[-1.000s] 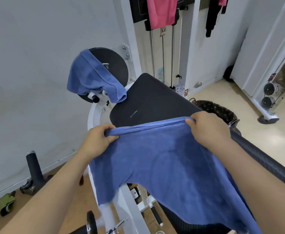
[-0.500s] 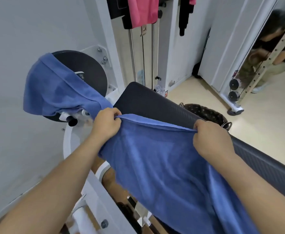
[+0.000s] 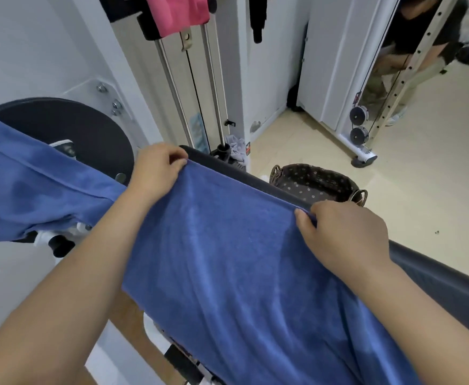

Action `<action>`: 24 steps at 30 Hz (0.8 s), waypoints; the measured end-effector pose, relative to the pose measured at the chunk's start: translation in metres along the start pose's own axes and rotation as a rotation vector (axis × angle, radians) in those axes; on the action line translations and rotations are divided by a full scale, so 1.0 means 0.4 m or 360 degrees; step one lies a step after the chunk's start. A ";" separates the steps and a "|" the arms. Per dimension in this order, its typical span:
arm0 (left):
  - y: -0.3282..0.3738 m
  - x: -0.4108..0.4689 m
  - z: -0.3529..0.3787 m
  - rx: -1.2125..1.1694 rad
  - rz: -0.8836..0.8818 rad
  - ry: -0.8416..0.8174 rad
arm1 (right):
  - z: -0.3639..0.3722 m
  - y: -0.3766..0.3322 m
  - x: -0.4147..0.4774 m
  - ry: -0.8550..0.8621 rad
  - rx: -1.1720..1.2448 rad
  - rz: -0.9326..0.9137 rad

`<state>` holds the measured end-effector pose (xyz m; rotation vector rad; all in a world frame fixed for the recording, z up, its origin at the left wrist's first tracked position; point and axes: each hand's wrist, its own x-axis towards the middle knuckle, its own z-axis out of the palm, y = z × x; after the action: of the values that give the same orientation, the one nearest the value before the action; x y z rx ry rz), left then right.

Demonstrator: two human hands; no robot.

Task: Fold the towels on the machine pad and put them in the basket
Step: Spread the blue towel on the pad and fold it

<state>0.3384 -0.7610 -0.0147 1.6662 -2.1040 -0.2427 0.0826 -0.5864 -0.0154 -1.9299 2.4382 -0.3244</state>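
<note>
A blue towel (image 3: 227,259) lies spread over the black machine pad (image 3: 436,276), its far edge reaching almost to the pad's far rim. My left hand (image 3: 155,170) pinches the towel's far left corner. Its far right corner is pinched by my right hand (image 3: 344,234). A second blue towel (image 3: 33,184) hangs over the black round weight disc (image 3: 88,129) at the left. The dark wicker basket (image 3: 316,182) with a dotted lining stands on the floor just beyond the pad.
White cable-machine posts and steel guide rods (image 3: 194,87) rise behind the pad, with a pink cloth (image 3: 180,12) hung on top. A person (image 3: 411,51) stands at the upper right behind a perforated rail. Beige floor (image 3: 422,176) lies right of the basket.
Both hands have carried the towel's far edge forward across the pad, nearly to its far rim. The view has moved closer and turned right, so the basket shows more fully.
</note>
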 end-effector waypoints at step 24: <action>0.438 -0.811 0.209 -0.0823 0.0552 -0.0250 | -0.172 0.233 -0.284 -0.0471 0.0004 -0.0418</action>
<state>0.2040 -0.4165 -0.0935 0.9969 -2.1560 -0.7509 0.0103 -0.4461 0.0226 -2.1233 2.0074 -0.0379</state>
